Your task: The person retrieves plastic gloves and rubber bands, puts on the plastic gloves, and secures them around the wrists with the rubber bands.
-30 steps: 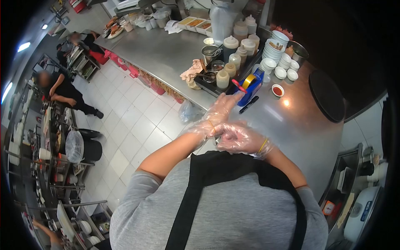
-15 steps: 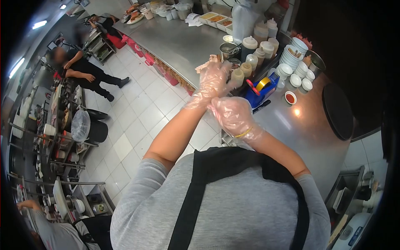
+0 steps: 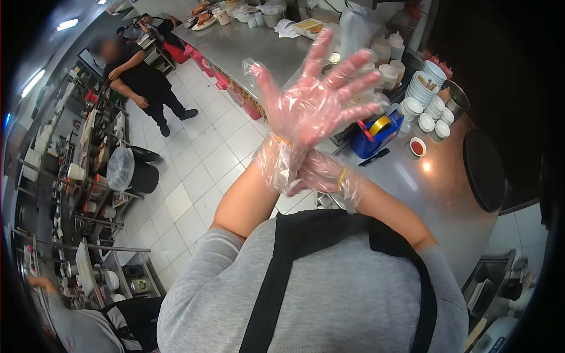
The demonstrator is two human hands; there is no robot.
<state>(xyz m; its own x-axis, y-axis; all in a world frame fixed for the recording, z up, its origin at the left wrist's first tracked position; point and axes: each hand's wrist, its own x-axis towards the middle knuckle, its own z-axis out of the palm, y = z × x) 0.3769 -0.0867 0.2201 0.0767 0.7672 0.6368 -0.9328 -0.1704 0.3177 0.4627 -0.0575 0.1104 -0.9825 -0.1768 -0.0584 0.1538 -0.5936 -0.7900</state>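
Observation:
My left hand [image 3: 309, 106], in a clear plastic glove, is raised with the palm in view and all its fingers spread. A thin orange band [image 3: 280, 140] circles that wrist over the glove's cuff. My right hand [image 3: 321, 170], gloved too, lies against the left wrist from behind and below; its fingers are mostly hidden. Around the right wrist is a yellow band [image 3: 341, 178]. Just right of my left hand stand a blue tape dispenser [image 3: 376, 139] with yellow tape and a black marker [image 3: 374, 157] on the steel counter [image 3: 412, 194].
Squeeze bottles [image 3: 389, 75], stacked white bowls [image 3: 422, 88], a sauce cup [image 3: 418, 147] and a round black tray [image 3: 484, 170] are on the counter. A person in black [image 3: 141, 82] stands at the left near a bin [image 3: 144, 176]; another person [image 3: 88, 323] is at lower left.
My left hand has turned from reaching forward to palm in view, fingers spread wide. My right hand has shifted behind the left wrist. The camera view has swung, moving the counter items rightward.

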